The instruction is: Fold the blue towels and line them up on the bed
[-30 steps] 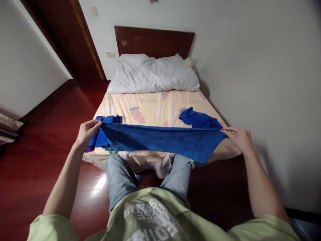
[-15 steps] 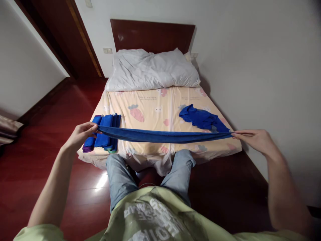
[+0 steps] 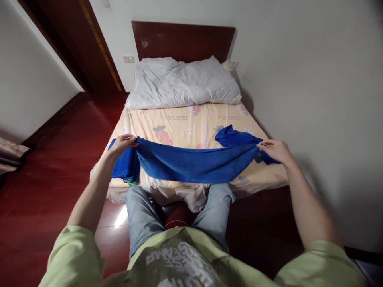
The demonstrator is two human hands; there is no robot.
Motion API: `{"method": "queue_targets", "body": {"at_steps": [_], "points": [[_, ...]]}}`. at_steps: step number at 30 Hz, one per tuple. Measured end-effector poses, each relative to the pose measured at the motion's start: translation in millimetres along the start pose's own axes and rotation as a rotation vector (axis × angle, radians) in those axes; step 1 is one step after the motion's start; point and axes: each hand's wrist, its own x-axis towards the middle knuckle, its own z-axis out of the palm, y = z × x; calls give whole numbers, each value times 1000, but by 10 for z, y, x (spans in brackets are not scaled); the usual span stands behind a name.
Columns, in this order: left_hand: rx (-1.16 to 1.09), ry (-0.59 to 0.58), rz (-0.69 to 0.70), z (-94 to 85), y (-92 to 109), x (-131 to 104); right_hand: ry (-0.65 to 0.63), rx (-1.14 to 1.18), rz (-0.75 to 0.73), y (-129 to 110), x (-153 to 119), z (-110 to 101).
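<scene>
A long blue towel [image 3: 194,163] hangs between my two hands above the front of the bed, its middle sagging. My left hand [image 3: 123,144] pinches its left upper corner. At the other end my right hand [image 3: 274,150] grips the right upper corner between thumb and fingers. Folded blue towels [image 3: 122,163] with some green edges lie on the bed below my left hand, partly covered by that hand and forearm. Beyond the right end of the held towel lies a crumpled blue cloth [image 3: 235,135], partly hidden behind it.
The bed [image 3: 176,123] has a cream sheet with carrot prints. A white quilt [image 3: 185,81] is bundled against the dark headboard [image 3: 182,42]. A wall [image 3: 314,99] runs along the right side, and dark red floor [image 3: 60,159] lies on the left.
My hands have come closer together and slightly farther forward. The towel, stretched taut in a narrow strip before, now droops and shows more of its width.
</scene>
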Motion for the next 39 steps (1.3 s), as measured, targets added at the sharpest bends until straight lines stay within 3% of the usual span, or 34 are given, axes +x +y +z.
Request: {"method": "queue_targets", "body": {"at_steps": [3, 6, 10, 12, 15, 17, 20, 23, 27, 32, 39], "points": [[-6, 55, 135, 45, 188, 274, -21, -38, -28, -183, 153, 86], [-4, 127, 264, -8, 345, 395, 132, 77, -73, -261, 199, 88], [119, 225, 409, -148, 262, 313, 314, 274, -55, -87, 137, 180], [236, 229, 424, -194, 66, 195, 349, 362, -4, 102, 42, 344], [398, 141, 352, -172, -393, -11, 353, 461, 177, 415, -218, 756], [499, 26, 282, -94, -764, -137, 335, 505, 331, 589, -465, 1091], [781, -160, 183, 69, -1300, -288, 281, 526, 429, 760, -868, 1544], [1085, -354, 187, 212, -1684, -411, 224, 563, 493, 867, -1196, 1829], [1348, -405, 265, 353, -1933, -550, 212, 614, 589, 1011, -1403, 1977], [1391, -521, 382, 536, -2108, -621, 211, 713, 788, 1139, -1425, 2058], [1505, -406, 411, 639, -2330, -593, -33, 930, 981, 1033, -1430, 2141]]}}
